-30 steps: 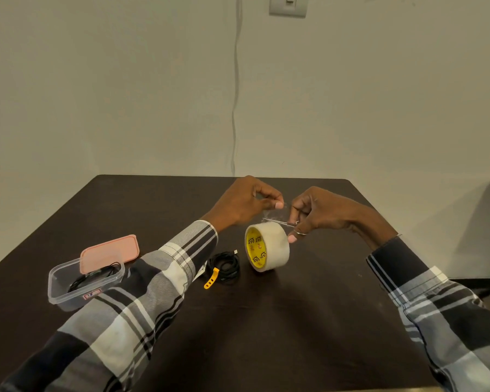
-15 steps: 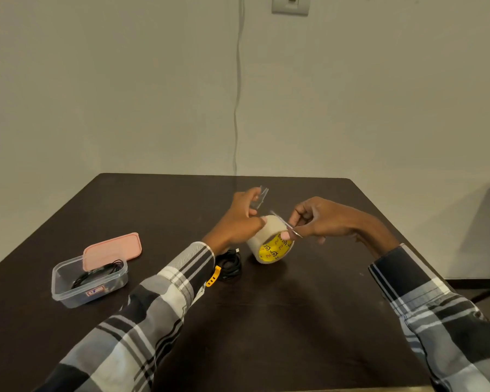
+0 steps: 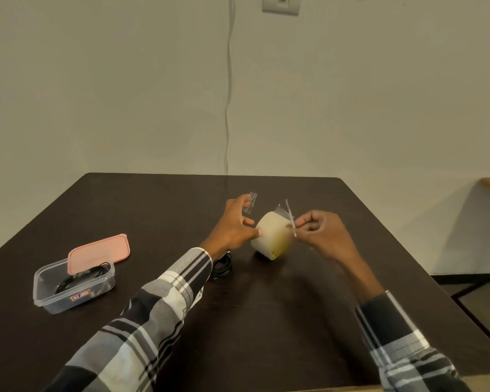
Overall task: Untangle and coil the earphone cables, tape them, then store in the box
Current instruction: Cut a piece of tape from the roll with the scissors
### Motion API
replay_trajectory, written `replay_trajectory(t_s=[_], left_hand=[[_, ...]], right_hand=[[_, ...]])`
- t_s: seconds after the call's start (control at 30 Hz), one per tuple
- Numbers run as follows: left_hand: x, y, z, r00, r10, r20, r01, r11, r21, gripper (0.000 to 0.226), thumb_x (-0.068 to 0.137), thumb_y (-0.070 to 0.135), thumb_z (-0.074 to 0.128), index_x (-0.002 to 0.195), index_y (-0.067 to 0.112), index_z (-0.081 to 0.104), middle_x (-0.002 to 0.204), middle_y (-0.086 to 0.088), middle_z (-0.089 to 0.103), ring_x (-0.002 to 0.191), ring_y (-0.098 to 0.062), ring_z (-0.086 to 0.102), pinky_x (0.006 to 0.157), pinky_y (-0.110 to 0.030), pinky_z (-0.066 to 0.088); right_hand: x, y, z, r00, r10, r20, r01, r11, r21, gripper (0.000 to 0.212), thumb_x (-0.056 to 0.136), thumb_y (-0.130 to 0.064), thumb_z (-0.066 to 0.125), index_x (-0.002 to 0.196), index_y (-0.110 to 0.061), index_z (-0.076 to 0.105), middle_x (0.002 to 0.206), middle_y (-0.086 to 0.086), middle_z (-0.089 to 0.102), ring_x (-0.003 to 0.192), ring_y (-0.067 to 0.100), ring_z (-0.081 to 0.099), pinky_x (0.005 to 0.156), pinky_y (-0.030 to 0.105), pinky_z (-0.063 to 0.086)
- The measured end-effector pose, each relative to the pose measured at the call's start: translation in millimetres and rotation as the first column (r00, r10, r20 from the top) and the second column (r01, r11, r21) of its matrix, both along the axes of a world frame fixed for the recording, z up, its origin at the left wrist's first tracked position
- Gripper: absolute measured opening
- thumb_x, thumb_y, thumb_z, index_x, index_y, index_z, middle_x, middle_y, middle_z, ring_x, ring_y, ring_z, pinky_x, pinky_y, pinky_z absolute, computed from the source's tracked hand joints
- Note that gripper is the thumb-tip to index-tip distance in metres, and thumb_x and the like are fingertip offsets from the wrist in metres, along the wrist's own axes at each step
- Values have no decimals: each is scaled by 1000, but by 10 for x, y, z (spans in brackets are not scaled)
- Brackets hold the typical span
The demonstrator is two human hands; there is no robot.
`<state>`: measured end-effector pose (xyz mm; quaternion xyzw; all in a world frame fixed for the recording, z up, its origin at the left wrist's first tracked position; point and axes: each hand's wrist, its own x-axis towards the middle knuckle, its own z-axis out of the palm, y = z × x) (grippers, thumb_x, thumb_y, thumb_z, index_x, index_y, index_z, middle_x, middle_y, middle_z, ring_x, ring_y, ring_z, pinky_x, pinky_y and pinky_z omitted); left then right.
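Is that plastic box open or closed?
Open: the pink lid leans on the box rim, black cable visible inside.

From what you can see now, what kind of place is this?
Probably an ordinary indoor room, perhaps at home: a dark table against a plain wall, with a wall switch and a thin cord hanging below.

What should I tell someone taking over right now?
Left hand: pinches a cut tape strip, one finger on the tape roll.
Right hand: holds scissors by the roll.
Box: open, one coiled cable inside, lid leaning on it.
Second coil lies on the table, partly under the left wrist.
Left: tape that coil, box it.
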<state>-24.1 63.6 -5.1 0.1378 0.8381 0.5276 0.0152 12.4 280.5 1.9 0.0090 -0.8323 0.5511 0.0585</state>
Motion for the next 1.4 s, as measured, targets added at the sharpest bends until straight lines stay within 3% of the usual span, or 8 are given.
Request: replay_trajectory(t_s=[0.1,0.3,0.47,0.6,0.67,0.77,0.93,1.4], left_hand=[[-26,25,-31,1000,4,0,-4,1000,31,86,80,7,79,149,19,30,143,-4,32,93,-7,59,69,-19,55],[-23,37,-52,999,27,37,-30,996,82,85,79,4,79,148,19,32,145,-5,33,102,-15,62,87,-38,59],[-18,-3,-29,998,55,38,-59,991,117,79,83,2,74,147,19,33,138,-1,33,99,-14,57,74,-32,61],[-6,-10,-50,993,112,30,-115,984,137,70,88,-3,65,147,18,34,138,-2,32,97,-14,55,70,-29,60],[15,-4,-62,993,112,40,-116,985,124,68,89,-5,62,147,18,34,139,-4,32,98,-14,54,73,-32,60],[41,-1,-61,994,100,46,-104,989,100,68,89,-3,62,147,19,33,140,-3,31,102,-16,54,77,-35,61],[44,-18,-18,996,85,35,-88,993,78,66,91,-2,61,146,21,35,138,-1,34,103,-17,56,70,-26,59],[88,43,-31,998,12,64,-21,991,134,40,88,-5,57,121,18,60,112,2,56,81,-14,63,55,-21,50]], right_hand=[[98,-234,-262,997,-74,-17,72,992,-105,42,63,-24,95,93,-12,69,83,1,78,76,14,74,69,28,59],[111,-512,-391,975,-215,-50,192,937,-293,32,69,-8,90,92,-18,69,76,0,76,74,13,74,63,24,60],[58,-384,-173,974,-212,-84,223,963,154,23,70,-20,90,82,-27,72,73,-9,72,74,9,70,68,31,58],[60,-349,0,989,-124,-76,144,751,644,18,75,-30,84,90,-31,75,84,-13,70,79,10,64,57,22,42],[77,-371,-2,996,-85,-28,76,638,767,21,77,-32,82,97,-32,76,97,-7,72,83,16,65,63,27,50],[76,-351,-7,996,-87,34,29,637,770,29,77,-41,84,101,-29,74,102,-4,68,88,17,64,66,30,54],[74,-195,121,983,-177,-43,166,775,609,30,74,-40,87,72,-28,60,82,-5,70,72,9,63,56,22,46],[-67,-196,279,980,-131,151,-13,711,703,36,72,-34,89,74,-11,61,82,7,69,76,19,65,60,24,46]])
